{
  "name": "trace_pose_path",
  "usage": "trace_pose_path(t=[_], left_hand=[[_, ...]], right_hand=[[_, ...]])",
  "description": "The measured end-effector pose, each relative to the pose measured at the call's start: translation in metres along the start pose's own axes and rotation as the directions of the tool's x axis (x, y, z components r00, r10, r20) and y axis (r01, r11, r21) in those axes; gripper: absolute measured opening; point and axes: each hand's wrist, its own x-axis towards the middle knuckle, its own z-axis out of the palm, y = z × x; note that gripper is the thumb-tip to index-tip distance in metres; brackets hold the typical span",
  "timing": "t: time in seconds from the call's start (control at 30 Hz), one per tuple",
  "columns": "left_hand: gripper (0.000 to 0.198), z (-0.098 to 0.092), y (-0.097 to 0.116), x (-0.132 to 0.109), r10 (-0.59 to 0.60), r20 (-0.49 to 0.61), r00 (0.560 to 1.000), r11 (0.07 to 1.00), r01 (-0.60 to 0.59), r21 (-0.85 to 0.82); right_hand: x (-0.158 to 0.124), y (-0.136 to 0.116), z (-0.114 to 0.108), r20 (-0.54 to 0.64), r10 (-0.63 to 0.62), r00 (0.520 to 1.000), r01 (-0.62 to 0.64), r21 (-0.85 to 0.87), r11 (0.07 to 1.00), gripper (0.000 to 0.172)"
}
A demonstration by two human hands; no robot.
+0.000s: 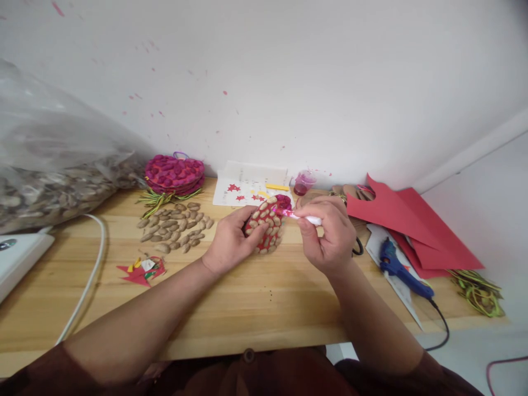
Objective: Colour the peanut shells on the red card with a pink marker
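Observation:
My left hand (233, 239) is closed on the edge of a peanut-covered red piece (269, 242), its thumb lying over the front. Unshelled peanuts are stuck across its red face, and those at the upper right corner are magenta. A paintbrush (307, 218) with a white handle is pinched in my right hand (330, 234). Its pink-stained tip touches the piece near the magenta peanuts. Behind my hands, a clear cup (304, 184) holds dark red liquid.
Loose peanuts (175, 226) lie left, before a finished-looking magenta peanut piece (175, 175). A plastic bag of peanuts (61, 181), white power strip (25, 258) and paper scraps (144, 269) are also left. Right are red card (412, 220), a blue glue gun (404, 272) and green strands (480, 294).

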Motion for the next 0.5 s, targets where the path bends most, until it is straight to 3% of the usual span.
trace_pose_path(t=[0.13,0.5], left_hand=[[0.028,-0.0006,-0.0010,-0.0011,0.050,0.005,0.999,0.997,-0.051,0.059],[0.027,-0.0007,0.0008,-0.0006,0.048,0.010,0.999,0.997,-0.049,0.059]], right_hand=[[0.0015,-0.0007,-0.0011,-0.004,-0.037,0.999,0.037,-0.047,0.998,0.017],[0.0015,-0.0056,-0.0017,0.045,-0.078,0.996,0.081,-0.069,0.994,0.014]])
